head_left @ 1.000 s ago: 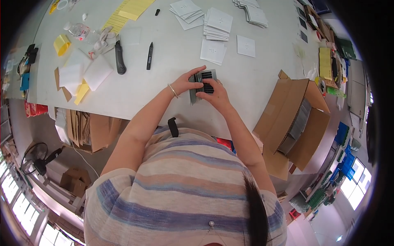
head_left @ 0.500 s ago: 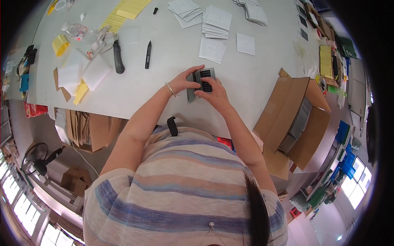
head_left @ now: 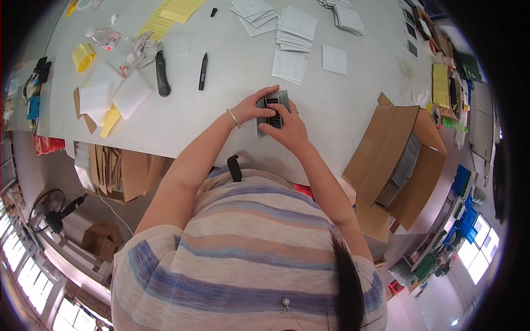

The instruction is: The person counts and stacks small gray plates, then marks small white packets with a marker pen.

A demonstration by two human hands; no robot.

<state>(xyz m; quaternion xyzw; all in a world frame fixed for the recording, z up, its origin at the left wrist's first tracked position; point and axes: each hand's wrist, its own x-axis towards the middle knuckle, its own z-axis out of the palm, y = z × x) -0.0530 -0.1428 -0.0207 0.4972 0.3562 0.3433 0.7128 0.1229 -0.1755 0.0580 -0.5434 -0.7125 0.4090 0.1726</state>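
Both my hands are closed around a stack of thin, flat grey-and-black pieces (head_left: pixel 281 97) above the near part of the table. My left hand (head_left: pixel 253 108), with a bangle at its wrist, grips the stack from the left. From the right, my right hand (head_left: pixel 290 130) holds it, a ring on one finger. Thumbs and fingers press on the dark faces and edges, and they hide part of the stack. What kind of pieces these are I cannot tell. A black marker (head_left: pixel 203 71) and a grey utility knife (head_left: pixel 162 74) lie to the left.
White square cards (head_left: pixel 297 23) lie in piles at the far side, with a single card (head_left: pixel 334 59) nearby. An open cardboard box (head_left: pixel 381 143) with grey flat pieces stands at the right. White foam sheets (head_left: pixel 132 94), a plastic bottle (head_left: pixel 105 38) and yellow sheets (head_left: pixel 182 8) lie at left.
The stack in my hands looks more closed up; before, its pieces were fanned apart. Both hands remain on it, with fingers slightly shifted. The whole view has shifted a little.
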